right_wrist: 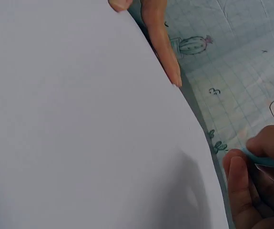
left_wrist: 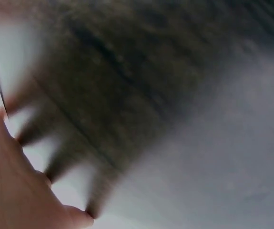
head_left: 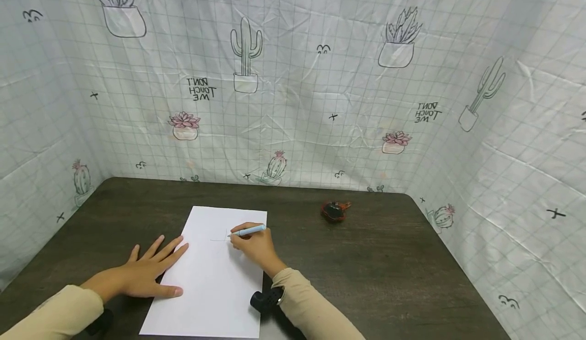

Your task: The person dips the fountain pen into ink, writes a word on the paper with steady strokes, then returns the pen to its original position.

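Observation:
A white sheet of paper (head_left: pixel 210 289) lies on the dark wooden table. My left hand (head_left: pixel 146 274) rests along its left edge, fingers spread and thumb on the sheet. In the left wrist view that hand (left_wrist: pixel 17 186) shows at the lower left, much of the picture being blurred. Over the upper part of the paper, my right hand (head_left: pixel 256 251) pinches a light-blue pen (head_left: pixel 251 230), tip down at the sheet. Thin lines (head_left: pixel 217 240), one across and one upright, are drawn by the tip. In the right wrist view, curled fingers (right_wrist: pixel 239 183) surround the pen (right_wrist: pixel 263 160).
A small dark object with an orange-red rim (head_left: pixel 334 211) lies on the table (head_left: pixel 389 268), right of the paper. Behind and at both sides hangs a pale gridded curtain (head_left: pixel 297 85) printed with cacti. A black wrist camera (head_left: pixel 265 300) sits below my right wrist, over the paper's edge.

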{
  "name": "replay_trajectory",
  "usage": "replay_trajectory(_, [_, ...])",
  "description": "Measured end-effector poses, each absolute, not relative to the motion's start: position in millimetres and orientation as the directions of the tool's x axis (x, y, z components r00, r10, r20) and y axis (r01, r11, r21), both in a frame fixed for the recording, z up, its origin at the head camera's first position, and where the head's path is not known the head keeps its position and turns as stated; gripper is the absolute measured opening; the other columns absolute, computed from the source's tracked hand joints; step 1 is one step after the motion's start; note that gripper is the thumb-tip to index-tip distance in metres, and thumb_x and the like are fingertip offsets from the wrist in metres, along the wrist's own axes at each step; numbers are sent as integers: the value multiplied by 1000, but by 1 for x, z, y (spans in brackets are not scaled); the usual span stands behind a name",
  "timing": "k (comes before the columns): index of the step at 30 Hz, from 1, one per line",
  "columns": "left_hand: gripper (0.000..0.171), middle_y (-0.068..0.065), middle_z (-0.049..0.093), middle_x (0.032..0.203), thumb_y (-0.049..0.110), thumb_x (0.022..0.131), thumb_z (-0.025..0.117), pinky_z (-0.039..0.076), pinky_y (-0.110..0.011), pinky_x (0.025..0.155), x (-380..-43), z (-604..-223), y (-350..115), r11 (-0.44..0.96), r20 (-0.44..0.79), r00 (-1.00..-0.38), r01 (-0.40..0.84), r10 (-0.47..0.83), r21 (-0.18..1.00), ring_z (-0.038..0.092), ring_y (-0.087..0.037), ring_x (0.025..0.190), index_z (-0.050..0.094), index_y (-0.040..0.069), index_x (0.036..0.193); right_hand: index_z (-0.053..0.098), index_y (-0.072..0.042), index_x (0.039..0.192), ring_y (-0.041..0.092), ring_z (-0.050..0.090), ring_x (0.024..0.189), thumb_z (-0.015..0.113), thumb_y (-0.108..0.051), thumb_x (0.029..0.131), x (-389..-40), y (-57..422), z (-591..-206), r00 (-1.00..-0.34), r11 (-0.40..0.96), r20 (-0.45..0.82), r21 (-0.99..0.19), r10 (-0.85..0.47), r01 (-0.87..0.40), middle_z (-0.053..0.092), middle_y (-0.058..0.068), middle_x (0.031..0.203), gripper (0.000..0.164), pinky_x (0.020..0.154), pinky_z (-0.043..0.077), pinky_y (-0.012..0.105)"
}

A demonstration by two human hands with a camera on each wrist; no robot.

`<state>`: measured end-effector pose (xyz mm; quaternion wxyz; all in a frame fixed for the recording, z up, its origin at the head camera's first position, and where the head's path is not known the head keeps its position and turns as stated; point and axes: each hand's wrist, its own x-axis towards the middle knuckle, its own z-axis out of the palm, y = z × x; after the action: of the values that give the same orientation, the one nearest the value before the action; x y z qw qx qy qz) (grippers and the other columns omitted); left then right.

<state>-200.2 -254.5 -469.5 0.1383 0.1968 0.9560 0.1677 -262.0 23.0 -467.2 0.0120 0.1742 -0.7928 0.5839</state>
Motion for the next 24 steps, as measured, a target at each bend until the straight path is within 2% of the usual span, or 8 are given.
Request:
replay_trajectory(6, [100, -12, 7, 161, 71, 78, 59, -10, -83, 91, -199, -466, -253, 859, -199, -879, 337, 434, 385, -3, -55, 140, 18, 22, 155, 75, -4, 86, 2, 59, 53, 69, -5, 81, -265, 27, -474, -933, 330, 221, -891, -283, -312, 70, 2, 68, 8, 50, 48, 17])
replay_trajectory(13, [100, -12, 8, 160, 70, 78, 60, -7, -83, 91, -195, -461, -249, 865, -190, -882, 345, 432, 365, 0, -55, 140, 19, 19, 154, 75, -3, 82, -3, 55, 47, 67, -2, 80, -262, 21, -476, -919, 349, 248, -869, -306, -351, 69, 1, 65, 9, 45, 45, 16])
replay_trajectory(24, [104, -10, 7, 161, 74, 75, 59, -6, -84, 91, -197, -467, -249, 880, -185, -889, 345, 418, 327, 0, -54, 140, 18, 21, 154, 75, -9, 75, -9, 48, 48, 67, -2, 77, -259, 13, -478, -889, 479, 356, -750, -289, -456, 67, -2, 59, 10, 48, 41, 12])
